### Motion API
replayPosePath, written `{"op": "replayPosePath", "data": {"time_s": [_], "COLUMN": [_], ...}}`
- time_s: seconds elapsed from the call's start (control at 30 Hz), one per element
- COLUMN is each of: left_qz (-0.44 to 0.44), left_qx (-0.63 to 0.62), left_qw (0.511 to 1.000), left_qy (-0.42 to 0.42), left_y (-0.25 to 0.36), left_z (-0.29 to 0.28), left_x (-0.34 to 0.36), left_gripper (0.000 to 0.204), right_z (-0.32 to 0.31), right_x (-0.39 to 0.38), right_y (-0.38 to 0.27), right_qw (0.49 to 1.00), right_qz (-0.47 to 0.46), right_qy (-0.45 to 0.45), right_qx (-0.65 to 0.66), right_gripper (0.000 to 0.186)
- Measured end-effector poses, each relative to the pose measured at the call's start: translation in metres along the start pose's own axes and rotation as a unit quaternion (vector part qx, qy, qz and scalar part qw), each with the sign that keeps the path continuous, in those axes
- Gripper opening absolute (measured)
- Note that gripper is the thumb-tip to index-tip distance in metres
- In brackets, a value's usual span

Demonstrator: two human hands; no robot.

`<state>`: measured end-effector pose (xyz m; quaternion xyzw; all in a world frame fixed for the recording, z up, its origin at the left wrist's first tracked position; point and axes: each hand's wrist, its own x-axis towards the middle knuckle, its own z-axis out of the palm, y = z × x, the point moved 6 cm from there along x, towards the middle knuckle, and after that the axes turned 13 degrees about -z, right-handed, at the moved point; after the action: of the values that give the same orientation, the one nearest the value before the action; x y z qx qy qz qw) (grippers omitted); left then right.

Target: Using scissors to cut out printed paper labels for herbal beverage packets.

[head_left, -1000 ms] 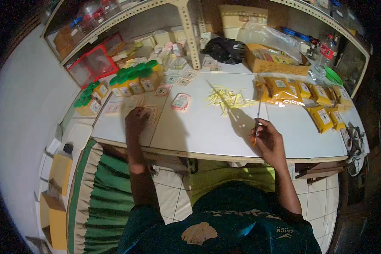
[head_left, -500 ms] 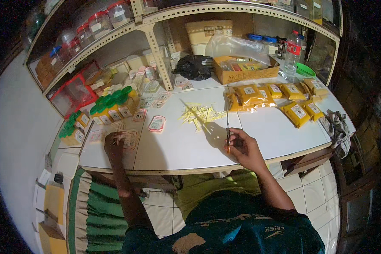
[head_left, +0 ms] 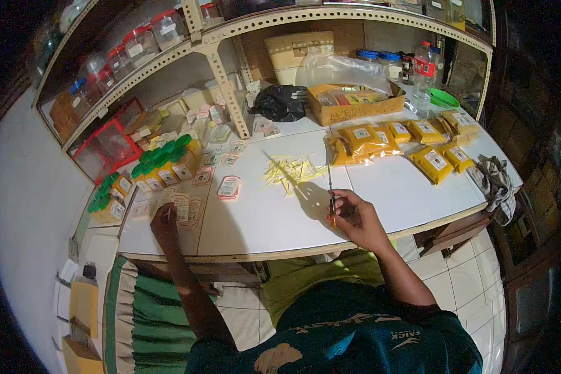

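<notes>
My right hand [head_left: 360, 219] is closed around a pair of scissors [head_left: 332, 209] with an orange and dark handle. The blades point away from me, above the white table. My left hand [head_left: 164, 227] is pinched at the near left of the table, beside overlapping stacks of printed labels [head_left: 184, 208]. A pale sliver shows at its fingertips, too small to make out. Another red-edged label stack [head_left: 229, 187] lies to the right of that hand. Between the hands and farther off is a loose pile of thin yellow paper strips [head_left: 291, 172].
Small jars with green lids [head_left: 163, 156] crowd the left side. Yellow-orange filled pouches [head_left: 366, 141] lie at the right, with a crumpled cloth [head_left: 496, 187] by the edge. A cardboard box [head_left: 355, 112], a black plastic bag [head_left: 280, 103] and a bottle [head_left: 423, 78] stand behind, under a metal shelf [head_left: 224, 81].
My left hand has drawn back slightly toward me, uncovering more of the labels beside it. The right hand still holds the scissors in nearly the same place. The whole view has shifted a little.
</notes>
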<state>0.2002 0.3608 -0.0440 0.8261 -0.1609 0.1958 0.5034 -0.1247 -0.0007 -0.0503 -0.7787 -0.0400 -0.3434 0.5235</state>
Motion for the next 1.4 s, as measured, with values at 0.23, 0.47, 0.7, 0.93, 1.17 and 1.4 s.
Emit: {"op": "replayPosePath", "data": {"time_s": [0.23, 0.47, 0.7, 0.93, 1.17, 1.4], "left_qz": [0.009, 0.015, -0.053, 0.038, 0.092, -0.027], "left_qx": [-0.080, 0.007, -0.019, 0.031, -0.025, -0.045], "left_qw": [0.997, 1.000, 0.998, 0.999, 0.995, 0.998], "left_qy": [0.012, 0.010, -0.014, 0.009, -0.003, -0.039], "left_y": [-0.001, 0.009, -0.004, -0.003, -0.005, -0.003], "left_z": [0.002, 0.004, 0.008, 0.005, 0.009, 0.011], "left_x": [-0.005, -0.009, -0.006, -0.005, -0.006, -0.005], "left_gripper": [0.022, 0.014, 0.016, 0.017, 0.019, 0.022], "right_z": [0.001, 0.001, -0.001, 0.001, 0.000, 0.000], "right_x": [-0.002, 0.000, -0.002, -0.002, -0.001, -0.002], "right_y": [0.003, -0.002, 0.005, 0.002, 0.003, 0.001], "right_qw": [0.999, 0.999, 1.000, 0.999, 1.000, 1.000], "right_qz": [-0.007, 0.005, -0.009, 0.011, -0.006, 0.011], "right_qy": [0.010, 0.000, 0.000, -0.007, -0.004, -0.008], "right_qx": [0.048, 0.038, 0.028, 0.030, 0.030, 0.015], "right_gripper": [0.045, 0.045, 0.046, 0.047, 0.048, 0.048]}}
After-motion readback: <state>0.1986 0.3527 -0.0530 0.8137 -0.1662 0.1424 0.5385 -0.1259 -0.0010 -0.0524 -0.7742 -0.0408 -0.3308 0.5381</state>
